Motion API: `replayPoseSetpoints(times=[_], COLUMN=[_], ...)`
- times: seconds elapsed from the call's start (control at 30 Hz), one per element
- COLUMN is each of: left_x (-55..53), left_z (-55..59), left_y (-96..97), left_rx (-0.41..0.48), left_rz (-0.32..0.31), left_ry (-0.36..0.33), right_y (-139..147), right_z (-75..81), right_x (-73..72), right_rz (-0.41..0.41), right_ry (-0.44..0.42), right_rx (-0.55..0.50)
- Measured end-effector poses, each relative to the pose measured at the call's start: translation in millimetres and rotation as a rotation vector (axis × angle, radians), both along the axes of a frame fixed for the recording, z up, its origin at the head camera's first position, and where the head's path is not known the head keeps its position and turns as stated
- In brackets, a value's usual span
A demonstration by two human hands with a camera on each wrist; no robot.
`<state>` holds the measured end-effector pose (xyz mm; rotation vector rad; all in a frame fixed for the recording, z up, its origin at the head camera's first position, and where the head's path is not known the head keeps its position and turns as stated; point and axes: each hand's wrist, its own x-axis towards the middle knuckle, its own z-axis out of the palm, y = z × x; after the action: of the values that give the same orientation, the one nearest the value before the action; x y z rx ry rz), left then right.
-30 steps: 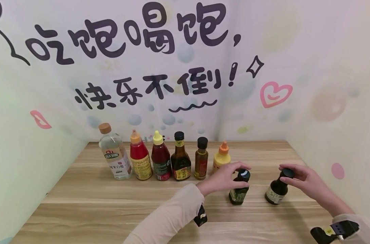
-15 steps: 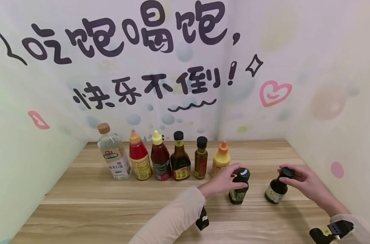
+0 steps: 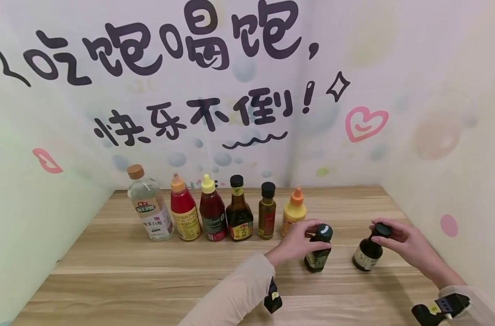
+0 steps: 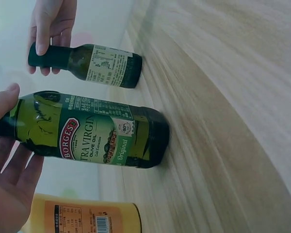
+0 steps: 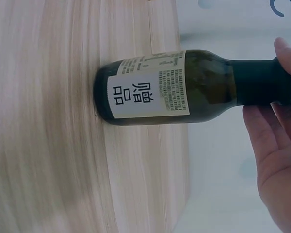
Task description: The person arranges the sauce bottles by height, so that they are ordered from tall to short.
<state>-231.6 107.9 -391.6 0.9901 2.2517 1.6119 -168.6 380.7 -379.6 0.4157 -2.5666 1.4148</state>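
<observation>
My left hand [image 3: 298, 242] grips the neck of a green olive oil bottle [image 4: 94, 128] with a dark cap, thumb on one side and fingers on the other. The bottle stands on the wooden table, its label readable in the left wrist view. To the right, my right hand [image 3: 408, 244] holds a second, rounder dark green bottle [image 5: 150, 90] by its dark neck and cap. A cream label with a white sticker shows on that bottle in the right wrist view. Its base is at the table surface, and the two bottles stand apart.
Left of my hands runs a row on the wooden table [image 3: 149, 290]: a clear vinegar bottle [image 3: 151, 208], two red squeeze bottles, a dark sauce bottle [image 3: 240, 213], a slim oil bottle [image 3: 266, 213] and a yellow squeeze bottle [image 3: 294, 213]. A printed cloth [image 3: 333, 149] hangs behind.
The head view has shifted slightly, so everything sits a little further left. Both hands keep their hold on the two bottles, which stay in place on the table.
</observation>
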Motion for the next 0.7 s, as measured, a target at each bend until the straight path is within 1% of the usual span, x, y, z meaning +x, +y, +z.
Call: replayPoseSetpoints(times=[0.2, 0.37, 0.43, 0.5, 0.7], left_x=[4.1, 3.9, 2.4, 0.8, -1.5], left_z=[2.1, 7.3, 11.4, 16.8, 33.9], left_y=[0.6, 3.1, 5.0, 6.9, 11.4], left_rx=[0.022, 0.044, 0.039, 0.029, -0.025], left_rz=[0.061, 0.134, 0.166, 0.192, 0.228], left_ry=[0.048, 0.009, 0.002, 0.01, 0.068], right_y=[0, 0, 0, 0, 0], right_z=[-0.7, -1.8, -2.1, -2.1, -1.9], right_x=[-0.6, -1.1, -1.2, -1.1, -0.4], right_rz=[-0.002, -0.005, -0.005, -0.005, -0.007], right_ry=[0.013, 0.02, 0.022, 0.022, 0.012], right_rx=[-0.011, -0.018, -0.019, -0.016, -0.012])
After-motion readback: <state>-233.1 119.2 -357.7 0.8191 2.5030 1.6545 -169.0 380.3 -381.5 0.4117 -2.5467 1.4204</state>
